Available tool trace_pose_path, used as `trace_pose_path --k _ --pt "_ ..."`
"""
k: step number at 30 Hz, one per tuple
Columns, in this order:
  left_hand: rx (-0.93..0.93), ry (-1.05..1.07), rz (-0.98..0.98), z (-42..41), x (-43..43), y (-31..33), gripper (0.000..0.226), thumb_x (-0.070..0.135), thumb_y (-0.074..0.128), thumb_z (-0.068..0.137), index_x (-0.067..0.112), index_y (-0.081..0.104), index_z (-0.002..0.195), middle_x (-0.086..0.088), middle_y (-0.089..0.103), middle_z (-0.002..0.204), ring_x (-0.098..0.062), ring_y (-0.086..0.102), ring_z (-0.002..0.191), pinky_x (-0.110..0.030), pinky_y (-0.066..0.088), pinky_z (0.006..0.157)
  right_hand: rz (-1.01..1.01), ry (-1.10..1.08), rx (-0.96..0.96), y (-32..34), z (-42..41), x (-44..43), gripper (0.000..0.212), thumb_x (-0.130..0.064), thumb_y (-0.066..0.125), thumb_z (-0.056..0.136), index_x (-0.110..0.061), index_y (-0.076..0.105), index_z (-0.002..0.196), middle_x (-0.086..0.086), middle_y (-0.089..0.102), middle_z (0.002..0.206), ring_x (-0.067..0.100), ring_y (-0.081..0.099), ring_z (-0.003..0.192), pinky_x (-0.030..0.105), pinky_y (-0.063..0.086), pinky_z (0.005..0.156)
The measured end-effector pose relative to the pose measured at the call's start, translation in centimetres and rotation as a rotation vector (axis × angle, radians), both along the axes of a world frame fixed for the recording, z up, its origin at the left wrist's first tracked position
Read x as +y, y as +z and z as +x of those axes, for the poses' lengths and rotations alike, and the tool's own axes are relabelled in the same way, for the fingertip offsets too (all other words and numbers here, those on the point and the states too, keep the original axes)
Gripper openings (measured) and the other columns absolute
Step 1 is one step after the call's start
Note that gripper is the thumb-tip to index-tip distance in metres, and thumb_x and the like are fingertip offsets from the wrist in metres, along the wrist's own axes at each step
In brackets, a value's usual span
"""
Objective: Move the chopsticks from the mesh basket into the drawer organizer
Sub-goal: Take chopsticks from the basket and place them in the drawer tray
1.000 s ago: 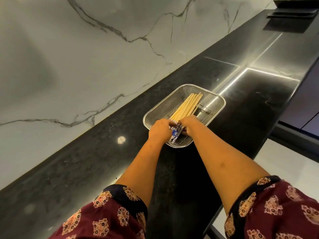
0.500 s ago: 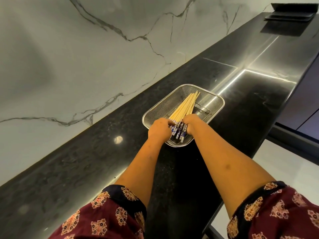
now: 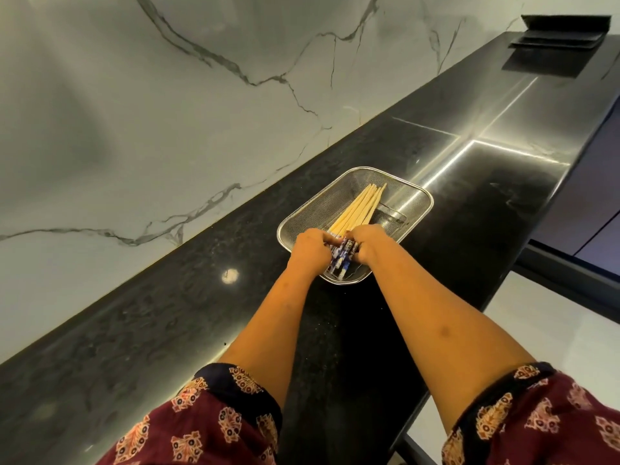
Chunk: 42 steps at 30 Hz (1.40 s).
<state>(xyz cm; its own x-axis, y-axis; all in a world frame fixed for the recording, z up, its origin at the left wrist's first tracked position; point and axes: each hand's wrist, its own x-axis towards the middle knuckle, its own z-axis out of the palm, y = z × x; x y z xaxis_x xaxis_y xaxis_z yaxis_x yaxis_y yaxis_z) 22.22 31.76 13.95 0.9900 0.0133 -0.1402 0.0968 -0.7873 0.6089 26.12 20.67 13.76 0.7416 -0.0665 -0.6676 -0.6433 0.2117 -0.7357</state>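
Note:
A rectangular steel mesh basket (image 3: 407, 196) sits on the black stone counter (image 3: 167, 330). Inside lies a bundle of several pale wooden chopsticks (image 3: 360, 208) with blue-and-white patterned handle ends, tips pointing away from me. My left hand (image 3: 310, 248) and my right hand (image 3: 369, 241) press in from either side of the patterned ends and close around the bundle. The chopsticks' tips look slightly raised off the mesh. No drawer organizer is in view.
A white marble wall (image 3: 167, 112) runs along the counter's far side. A dark flat tray-like object (image 3: 563, 31) sits at the counter's far end. The counter's front edge drops off on the right to a pale floor (image 3: 553, 313).
Both hands have drawn closer together around the patterned ends, gathering the chopsticks into a tighter bundle. The basket has stayed in place.

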Motion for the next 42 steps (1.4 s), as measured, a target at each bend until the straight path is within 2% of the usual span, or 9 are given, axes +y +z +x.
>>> trace_pose_path --k 4,9,12,14,17,27,32,38,42 --pt "-0.065 0.189 -0.269 -0.5 0.3 0.8 0.034 -0.001 0.042 0.089 0.015 0.071 0.093 -0.012 0.069 0.099 -0.008 0.053 0.061 -0.021 0.045 0.052 0.168 -0.041 -0.058 2.2 -0.8 -0.2 0.032 0.011 0.049 0.092 0.010 0.049 0.124 0.025 0.061 0.114 0.032 0.066 0.099 0.044 0.056 0.085" --pt "0.128 0.396 -0.964 -1.7 0.6 2.8 0.025 0.013 0.040 0.097 0.003 0.059 0.109 -0.016 0.064 0.109 -0.016 0.060 0.084 -0.028 0.052 0.076 0.396 0.047 -0.141 4.8 -3.7 0.3 0.028 0.006 0.048 0.094 0.012 0.052 0.122 0.021 0.066 0.108 0.028 0.067 0.100 0.039 0.055 0.080" --pt "0.293 0.349 -1.262 -3.1 1.7 3.8 0.043 0.044 0.041 0.094 0.007 0.061 0.105 -0.003 0.058 0.075 -0.011 0.056 0.063 -0.025 0.050 0.063 0.388 0.335 -0.154 5.6 -5.7 0.2 0.025 0.003 0.050 0.094 0.010 0.056 0.118 0.014 0.066 0.086 0.019 0.069 0.070 0.031 0.061 0.061" --pt "0.282 0.325 -1.367 -3.9 2.4 4.1 0.047 0.047 0.041 0.093 0.007 0.061 0.107 -0.002 0.065 0.079 -0.010 0.062 0.058 -0.023 0.052 0.053 0.352 0.537 -0.146 5.8 -6.8 0.1 0.018 0.004 0.050 0.093 0.005 0.061 0.108 0.014 0.067 0.086 0.015 0.072 0.065 0.028 0.061 0.058" --pt "0.201 0.404 -1.476 -4.9 2.7 4.4 0.025 0.023 0.039 0.097 0.010 0.058 0.107 -0.003 0.070 0.093 -0.017 0.069 0.089 -0.030 0.058 0.061 0.313 0.669 -0.165 5.9 -8.0 0.3 0.017 0.005 0.051 0.093 0.004 0.063 0.105 0.016 0.069 0.088 0.014 0.074 0.067 0.025 0.061 0.059" --pt "-0.066 0.642 -1.765 -8.1 3.0 4.1 0.019 0.010 0.036 0.098 0.009 0.055 0.096 -0.007 0.067 0.090 -0.021 0.068 0.081 -0.035 0.054 0.070 0.273 0.317 -0.138 3.3 -13.6 -1.3 0.055 -0.055 0.043 0.094 -0.006 0.067 0.103 0.014 0.074 0.098 0.022 0.072 0.086 0.030 0.062 0.065" --pt "-0.084 0.611 -1.799 -9.6 1.8 4.3 0.019 0.013 0.039 0.097 0.010 0.058 0.096 -0.004 0.070 0.090 -0.017 0.070 0.079 -0.033 0.054 0.072 0.559 -0.150 -0.237 1.3 -15.4 -0.9 0.062 -0.057 0.031 0.097 -0.006 0.062 0.116 0.011 0.072 0.106 0.022 0.068 0.101 0.036 0.054 0.089" --pt "-0.085 0.503 -1.792 -11.3 -0.7 4.0 0.018 0.016 0.041 0.097 0.013 0.057 0.105 -0.003 0.068 0.101 -0.017 0.070 0.086 -0.030 0.056 0.063 0.636 -0.241 -0.260 2.2 -16.2 -0.4 0.068 -0.062 0.028 0.095 -0.008 0.063 0.115 0.013 0.071 0.112 0.025 0.068 0.105 0.037 0.055 0.087" --pt "-0.090 0.402 -1.776 -12.3 -1.3 4.3 0.016 0.017 0.045 0.095 0.018 0.059 0.102 0.000 0.069 0.102 -0.017 0.071 0.088 -0.036 0.055 0.078 0.705 -0.364 -0.219 0.9 -18.4 -2.0 0.069 -0.061 0.031 0.094 -0.004 0.060 0.121 0.016 0.067 0.116 0.030 0.065 0.108 0.037 0.055 0.081"
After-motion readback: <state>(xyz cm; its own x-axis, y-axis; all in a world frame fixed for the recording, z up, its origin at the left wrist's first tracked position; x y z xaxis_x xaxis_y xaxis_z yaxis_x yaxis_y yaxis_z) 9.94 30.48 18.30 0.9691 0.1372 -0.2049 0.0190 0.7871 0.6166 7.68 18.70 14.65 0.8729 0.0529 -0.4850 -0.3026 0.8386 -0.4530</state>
